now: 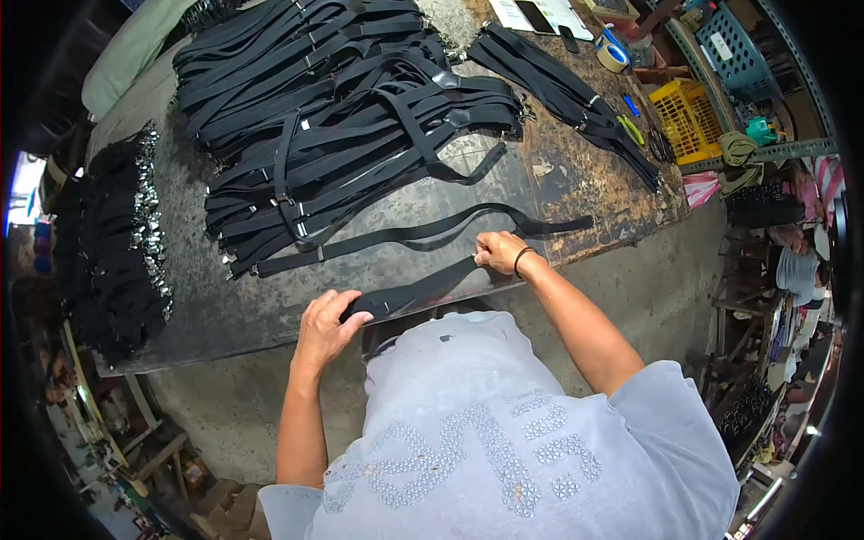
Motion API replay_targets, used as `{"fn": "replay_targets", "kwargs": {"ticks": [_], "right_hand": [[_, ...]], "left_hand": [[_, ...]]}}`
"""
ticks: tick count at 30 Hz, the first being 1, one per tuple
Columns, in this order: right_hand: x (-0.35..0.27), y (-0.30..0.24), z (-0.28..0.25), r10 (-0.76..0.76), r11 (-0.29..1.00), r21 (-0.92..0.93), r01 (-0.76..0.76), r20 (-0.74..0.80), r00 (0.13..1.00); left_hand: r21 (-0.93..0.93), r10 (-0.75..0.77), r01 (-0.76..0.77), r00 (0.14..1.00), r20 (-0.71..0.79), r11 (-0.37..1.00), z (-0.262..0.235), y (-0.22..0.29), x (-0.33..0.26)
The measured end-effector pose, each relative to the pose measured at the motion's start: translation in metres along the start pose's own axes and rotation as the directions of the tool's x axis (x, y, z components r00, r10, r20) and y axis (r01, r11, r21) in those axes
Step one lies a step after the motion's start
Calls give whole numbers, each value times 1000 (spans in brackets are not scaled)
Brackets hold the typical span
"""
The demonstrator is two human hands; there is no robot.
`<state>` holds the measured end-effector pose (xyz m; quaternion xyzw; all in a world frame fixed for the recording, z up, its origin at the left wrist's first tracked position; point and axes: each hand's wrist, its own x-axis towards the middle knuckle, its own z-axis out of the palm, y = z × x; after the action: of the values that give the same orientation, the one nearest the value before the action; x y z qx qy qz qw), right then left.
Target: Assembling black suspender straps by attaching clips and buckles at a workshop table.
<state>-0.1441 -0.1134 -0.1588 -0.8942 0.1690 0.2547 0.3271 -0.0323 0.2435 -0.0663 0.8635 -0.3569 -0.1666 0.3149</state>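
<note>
A black suspender strap (pixel 418 291) stretches between my two hands just above the table's near edge. My left hand (pixel 328 326) is closed round its left end, thumb on top. At the other end my right hand (pixel 500 252) pinches the strap; a dark band circles that wrist. Another black strap (pixel 396 236) lies loosely curved on the table just beyond, its right part running past my right hand. Farther back, a large heap of black suspenders (pixel 333 108) with metal clips and dark joining patches covers the table.
The worn table (pixel 504 180) carries a bundle of black straps with shiny clips (pixel 108 243) at left and more suspenders (pixel 562 99) at right. Tape rolls (pixel 613 56), green-handled snips (pixel 630 130) and a phone (pixel 535 16) lie far right. Beside them is a yellow crate (pixel 688 117).
</note>
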Motion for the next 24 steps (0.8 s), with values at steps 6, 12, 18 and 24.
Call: {"fn": "replay_targets", "kwargs": {"ticks": [6, 12, 18, 24], "right_hand": [[-3, -34, 1, 194, 940, -280, -197, -39, 980], [16, -50, -3, 259, 894, -383, -232, 19, 966], [-7, -10, 6, 97, 984, -141, -105, -63, 993], [-18, -15, 12, 149, 989, 36, -145, -272, 951]], "left_hand": [[-7, -8, 8, 1000, -4, 1000, -3, 9, 0], [-185, -2, 0, 1000, -11, 983, -22, 48, 7], [17, -207, 206, 977, 58, 978, -10, 11, 16], [215, 33, -50, 996, 83, 975, 41, 3, 16]]}}
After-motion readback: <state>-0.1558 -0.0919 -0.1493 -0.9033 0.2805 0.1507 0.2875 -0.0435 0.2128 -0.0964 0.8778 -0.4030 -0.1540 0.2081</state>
